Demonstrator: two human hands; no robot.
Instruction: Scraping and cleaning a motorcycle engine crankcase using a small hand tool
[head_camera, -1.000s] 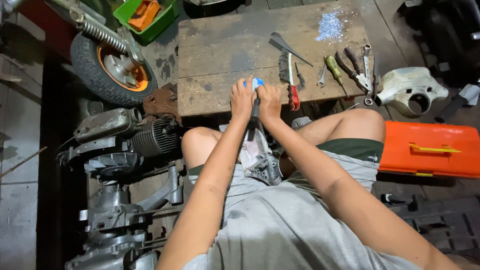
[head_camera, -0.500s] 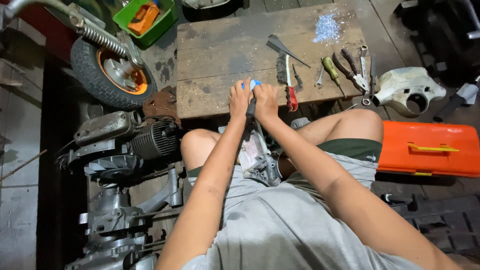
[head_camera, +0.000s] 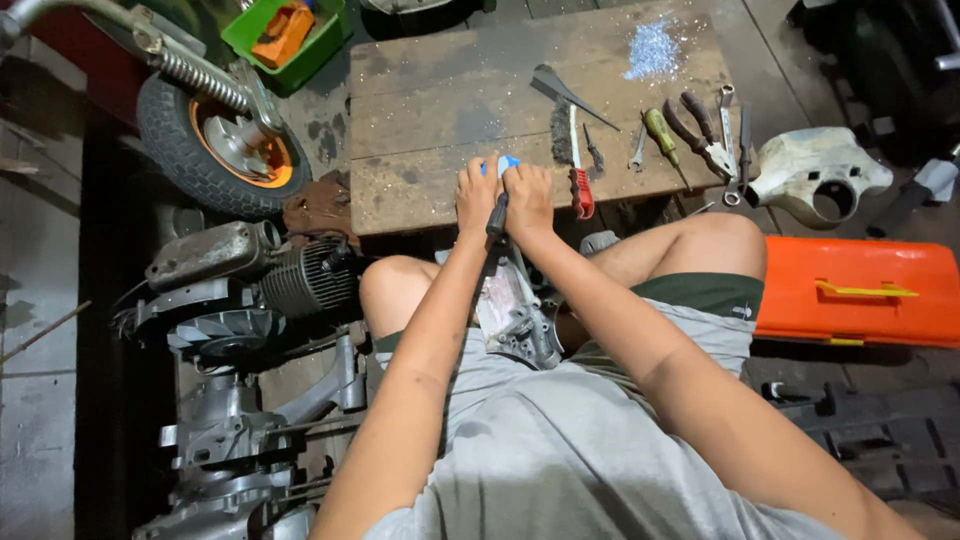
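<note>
Workshop floor, cluttered: wooden bench (head_camera: 430, 110) ahead, wheel (head_camera: 215, 150) and engine (head_camera: 300, 280) to the left, orange case (head_camera: 860, 290) to the right. Left hand (head_camera: 476, 195) and right hand (head_camera: 527, 197) are pressed together at the bench's near edge, both clamped on a blue-tipped tool (head_camera: 498, 200) with a dark shaft. It points down at a metal casing (head_camera: 515, 310) held between the knees. Judgement: filing or scraping of the casing is in hand. The next stroke calls for steady two-handed pressure along the shaft. Wire brush (head_camera: 575, 160), pliers (head_camera: 705, 130) and filings (head_camera: 652, 50) lie apart on the bench.
</note>
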